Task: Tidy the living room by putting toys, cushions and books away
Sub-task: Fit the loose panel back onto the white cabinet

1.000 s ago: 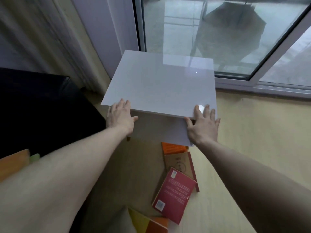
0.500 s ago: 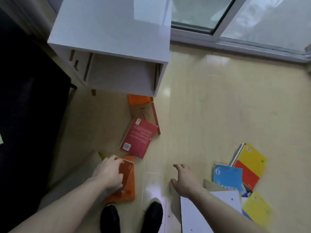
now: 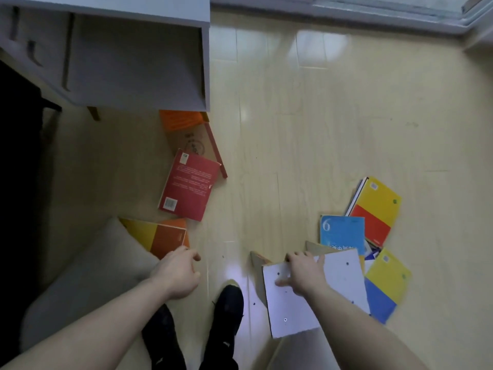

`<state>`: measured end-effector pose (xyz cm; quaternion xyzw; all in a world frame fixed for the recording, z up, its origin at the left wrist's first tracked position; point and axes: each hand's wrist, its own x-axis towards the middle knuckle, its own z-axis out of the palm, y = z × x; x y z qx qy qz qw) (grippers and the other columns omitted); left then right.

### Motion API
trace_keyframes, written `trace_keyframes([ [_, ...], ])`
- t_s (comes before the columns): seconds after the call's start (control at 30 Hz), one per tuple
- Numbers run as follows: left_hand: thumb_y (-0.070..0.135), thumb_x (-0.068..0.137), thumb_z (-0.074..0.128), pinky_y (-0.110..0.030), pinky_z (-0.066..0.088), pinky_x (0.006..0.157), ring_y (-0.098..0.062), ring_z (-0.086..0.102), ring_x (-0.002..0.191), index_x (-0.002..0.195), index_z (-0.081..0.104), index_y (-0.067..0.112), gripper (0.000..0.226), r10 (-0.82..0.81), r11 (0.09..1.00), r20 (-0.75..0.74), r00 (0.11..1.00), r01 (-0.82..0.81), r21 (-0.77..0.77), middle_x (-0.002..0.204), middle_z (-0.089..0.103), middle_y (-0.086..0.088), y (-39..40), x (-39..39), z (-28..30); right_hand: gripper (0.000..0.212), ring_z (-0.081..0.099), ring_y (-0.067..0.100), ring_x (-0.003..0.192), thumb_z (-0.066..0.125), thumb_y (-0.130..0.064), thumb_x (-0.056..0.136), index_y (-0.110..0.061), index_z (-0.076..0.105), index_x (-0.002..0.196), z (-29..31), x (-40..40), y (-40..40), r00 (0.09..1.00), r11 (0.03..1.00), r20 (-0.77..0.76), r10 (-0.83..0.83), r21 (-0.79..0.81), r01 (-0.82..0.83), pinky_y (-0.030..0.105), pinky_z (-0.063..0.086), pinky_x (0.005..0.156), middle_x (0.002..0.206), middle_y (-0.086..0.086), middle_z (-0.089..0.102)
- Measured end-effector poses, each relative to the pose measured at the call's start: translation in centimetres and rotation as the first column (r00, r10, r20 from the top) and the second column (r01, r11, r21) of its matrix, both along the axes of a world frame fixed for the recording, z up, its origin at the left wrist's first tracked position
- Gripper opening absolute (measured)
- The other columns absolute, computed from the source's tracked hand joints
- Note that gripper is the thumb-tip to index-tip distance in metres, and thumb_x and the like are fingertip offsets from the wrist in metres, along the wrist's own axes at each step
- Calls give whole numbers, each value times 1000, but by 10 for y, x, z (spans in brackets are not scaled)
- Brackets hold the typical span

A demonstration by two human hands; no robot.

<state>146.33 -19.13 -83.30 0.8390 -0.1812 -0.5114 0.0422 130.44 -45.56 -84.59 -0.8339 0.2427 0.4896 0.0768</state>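
Reaching down, we see our right hand (image 3: 304, 273) gripping the far edge of a white board (image 3: 298, 305) with small holes, fingers curled over the edge and thumb flat on its face; whatever lies under the board is hidden. Our left hand (image 3: 177, 273) hangs with fingers loosely curled just beside the orange and yellow book (image 3: 162, 237), and we cannot tell whether it touches the cover. That book's left part is covered by a pale cushion (image 3: 88, 279). Farther out lies a red book (image 3: 189, 186) over a brown book (image 3: 192, 141), whose top runs under the white cabinet (image 3: 128, 62). To the right sit a blue book (image 3: 342, 232) and two yellow books (image 3: 378, 206) (image 3: 386, 279), overlapping so their edges are hard to separate. Half a second ago our left hand rested on the orange cover and our right hovered spread above the board; now the left is off the cover and the right holds the board's edge.
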Motion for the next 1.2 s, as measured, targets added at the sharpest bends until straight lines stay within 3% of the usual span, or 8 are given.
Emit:
trace_keyframes([
  [0.1, 36, 93, 61, -33, 45, 109, -16, 54, 128, 137, 57, 28, 45, 37, 999, -25, 999, -37, 14, 140, 55, 6, 2, -6, 2, 41, 58, 26, 97, 67, -56, 87, -18, 59, 102, 0, 2, -10, 997, 986, -16, 75, 150, -72, 40, 42, 88, 97, -2, 54],
  [0.23, 36, 90, 61, -30, 49, 105, -15, 59, 124, 135, 61, 28, 45, 71, 997, -49, 996, -71, 5, 136, 62, 6, 4, -11, 16, 39, 50, 23, 82, 65, -57, 91, -25, 47, 76, 13, -5, -3, 988, 923, -4, 152, 357, -140, 34, 34, 59, 91, -1, 54],
  [0.43, 38, 85, 67, -23, 41, 107, -14, 53, 130, 147, 49, 28, 65, 119, 992, -117, 986, -124, -38, 142, 54, 5, 19, -12, 47, 47, 43, 20, 67, 67, -53, 91, -20, 41, 71, 57, 52, 18, 992, 863, 52, -115, 499, 74, 36, 30, 60, 69, -1, 43],
  [0.57, 45, 80, 75, -27, 42, 108, -14, 48, 132, 153, 37, 29, 84, 247, 958, -181, 952, -268, -103, 145, 43, 7, 34, 9, 68, 42, 42, 12, 62, 70, -57, 87, -25, 51, 68, 82, 109, 38, 986, 813, 64, -153, 576, 89, 31, 33, 62, 64, -9, 44],
  [0.7, 59, 78, 79, -17, 48, 81, -2, 59, 105, 120, 55, 34, 54, 424, 865, -291, 858, -479, -151, 118, 57, 15, 60, 39, 89, 35, 50, 7, 65, 69, -61, 87, -31, 61, 70, 101, 165, 70, 978, 724, 118, -171, 689, 44, 26, 41, 63, 68, -12, 56],
  [0.83, 61, 83, 72, -24, 47, 65, -8, 61, 80, 86, 61, 21, 42, 578, 770, -53, 814, -566, -294, 88, 65, 6, 97, 57, 98, 48, 49, 9, 64, 65, -66, 85, -20, 61, 74, 110, 206, 101, 951, 715, 211, -226, 699, 14, 30, 40, 63, 70, -7, 53],
  [1.1, 45, 102, 52, -33, 38, 57, -18, 55, 68, 76, 50, 17, 39, 762, 611, 220, 609, -563, -556, 75, 56, 2, 129, 103, 111, 48, 63, 22, 72, 65, -61, 89, -14, 70, 88, 136, 280, 163, 834, 696, 327, -444, 713, 91, 33, 47, 63, 87, 9, 70],
  [1.2, 44, 103, 48, -33, 33, 52, -20, 52, 60, 68, 48, 19, 43, 794, 586, 321, 516, -512, -628, 64, 54, 5, 141, 137, 113, 47, 57, 10, 65, 62, -65, 89, -18, 64, 82, 137, 304, 182, 762, 769, 471, -444, 636, 55, 26, 44, 60, 76, -7, 62],
])
